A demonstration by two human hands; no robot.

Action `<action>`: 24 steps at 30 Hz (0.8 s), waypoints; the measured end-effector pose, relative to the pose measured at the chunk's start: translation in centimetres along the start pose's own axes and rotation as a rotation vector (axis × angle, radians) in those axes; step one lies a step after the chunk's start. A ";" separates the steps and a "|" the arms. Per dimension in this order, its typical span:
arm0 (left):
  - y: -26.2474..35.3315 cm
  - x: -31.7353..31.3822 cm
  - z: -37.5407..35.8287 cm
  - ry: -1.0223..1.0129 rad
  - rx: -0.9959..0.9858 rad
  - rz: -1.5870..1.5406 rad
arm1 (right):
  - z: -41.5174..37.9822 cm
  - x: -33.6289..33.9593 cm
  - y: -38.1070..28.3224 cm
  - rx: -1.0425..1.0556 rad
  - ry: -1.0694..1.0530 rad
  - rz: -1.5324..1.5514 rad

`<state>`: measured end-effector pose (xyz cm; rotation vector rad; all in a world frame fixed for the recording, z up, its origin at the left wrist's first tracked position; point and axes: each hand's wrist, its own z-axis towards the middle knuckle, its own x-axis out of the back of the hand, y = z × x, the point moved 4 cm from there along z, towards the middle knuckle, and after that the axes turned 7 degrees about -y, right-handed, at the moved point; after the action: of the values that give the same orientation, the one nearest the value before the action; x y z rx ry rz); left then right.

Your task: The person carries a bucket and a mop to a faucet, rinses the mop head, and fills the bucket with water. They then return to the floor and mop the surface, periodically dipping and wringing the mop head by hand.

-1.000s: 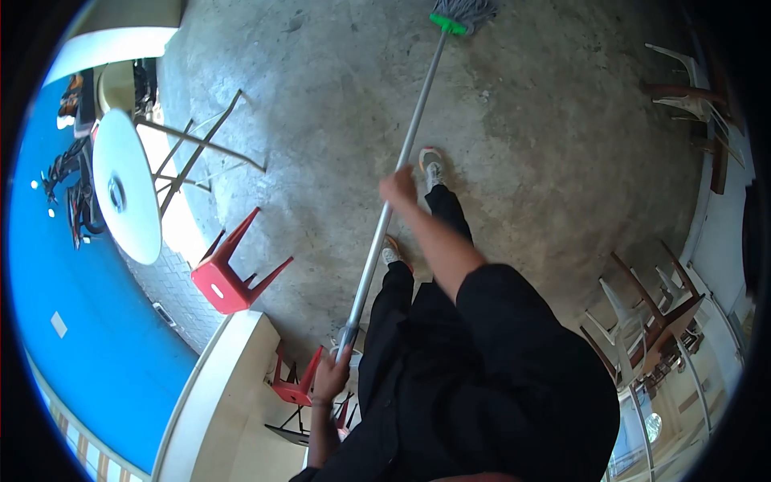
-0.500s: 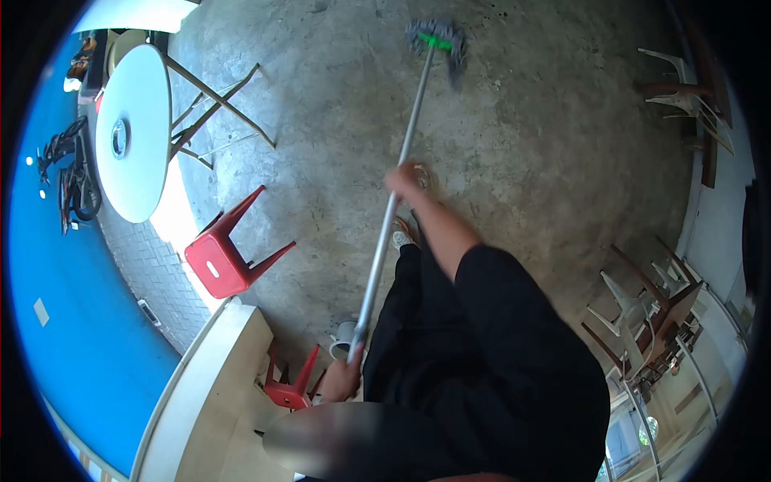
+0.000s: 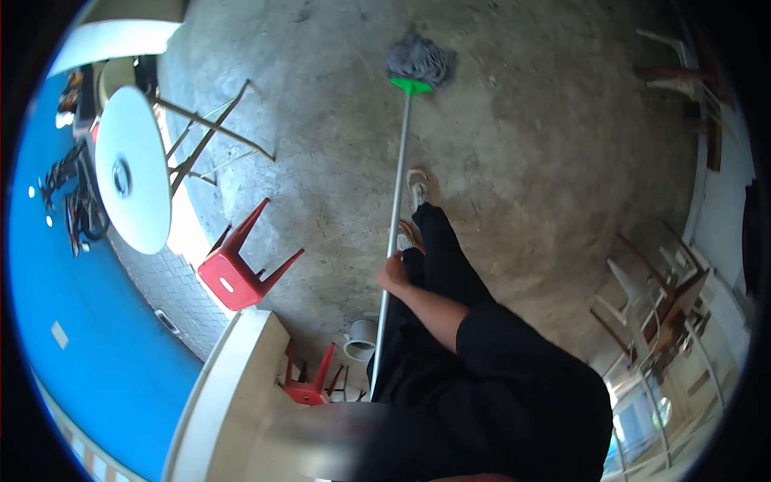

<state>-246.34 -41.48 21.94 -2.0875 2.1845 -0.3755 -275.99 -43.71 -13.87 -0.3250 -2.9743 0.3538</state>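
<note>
A mop (image 3: 401,153) with a grey string head and a green plate lies out ahead on the concrete floor, its strings spread beyond the plate. My right hand (image 3: 393,275) is wrapped round the long silver pole, just in front of my legs. From there the pole runs back beside my black trousers, and its near end disappears behind a blurred patch at the bottom. My left hand does not show; that patch covers the place where the pole ends. Both my shoes are on the floor right of the pole.
To the left stand a round white folding table (image 3: 132,169) and a red stool (image 3: 229,277). Another red stool (image 3: 309,392) and a grey bucket (image 3: 361,341) are by the low white wall (image 3: 233,377). Chairs and a table (image 3: 675,301) line the right side.
The mop head has come nearer to me and slightly left, its strings now fanned out forward. My right hand has moved back toward my body. My left hand, formerly on the pole's near end, has gone from sight.
</note>
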 end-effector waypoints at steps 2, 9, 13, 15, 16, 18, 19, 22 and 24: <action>1.9 0.9 2.0 0.027 -0.075 0.056 | 2.7 2.1 -0.8 0.076 0.035 0.037; 22.6 6.7 10.4 0.200 -0.458 0.152 | 13.0 23.7 -14.0 0.141 0.265 0.148; 28.4 7.5 8.1 0.024 -0.145 -0.101 | 14.4 27.7 -13.5 0.047 0.232 0.244; 24.0 8.4 8.2 -0.002 -0.133 -0.105 | 12.6 24.3 -11.6 0.055 0.179 0.308; 20.8 9.4 7.8 -0.112 -0.177 -0.127 | 11.0 20.8 -9.8 0.059 0.138 0.442; 12.4 11.9 5.4 -0.251 0.005 -0.207 | 9.6 9.6 -5.5 0.122 0.062 0.426; 6.0 13.0 4.3 -0.231 0.133 -0.273 | 6.6 3.3 -3.2 0.088 0.053 0.552; -8.4 17.2 -2.0 -0.192 0.424 -0.250 | -3.6 -10.8 0.3 -0.091 -0.073 0.512; -15.4 19.2 -2.2 -0.141 0.415 -0.244 | -5.3 -16.1 1.2 0.020 0.074 0.203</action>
<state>-233.06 -60.79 29.73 -2.0672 1.6099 -0.6200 -259.41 -45.09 -10.70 -0.6262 -2.8695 0.3830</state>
